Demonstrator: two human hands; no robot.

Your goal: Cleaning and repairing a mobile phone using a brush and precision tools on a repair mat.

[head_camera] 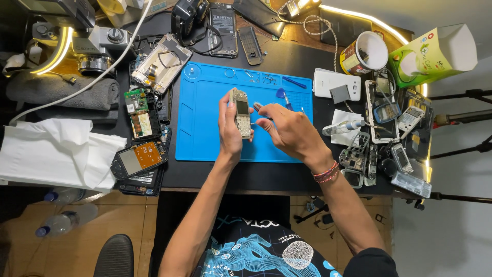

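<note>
Item 1: your left hand (230,131) grasps a small opened phone body (241,113), held upright above the middle of the blue work mat (200,128), its little screen and bare board facing you.

Item 2: your right hand (291,132), red cords at the wrist, is pinched around a thin metal tool (258,107), apparently tweezers, whose tip meets the phone body's right edge. The hands sit just beside each other, the right at 3 o'clock of the left.

Item 3: at 12 o'clock on the mat's upper tray lie tiny screws and parts (259,78), too small to tell apart, with a blue pick (280,93) just below them.

Item 4: at 9 o'clock of the mat, a green circuit board (136,100), and below it a handheld device with an orange screen (139,159). Farther out at 9 o'clock, white tissue sheets (56,151) and a rolled grey towel (61,92).

Item 5: at 11 o'clock, a stripped phone frame (161,61) and a camera (100,46).

Item 6: at 3 o'clock, a white phone (335,82), a small spray bottle (344,126) lying on its side on a white cloth, and a heap of phone shells and frames (384,138).

Item 7: at 1 o'clock, an open cup (365,54) and a green box (435,51).
</note>
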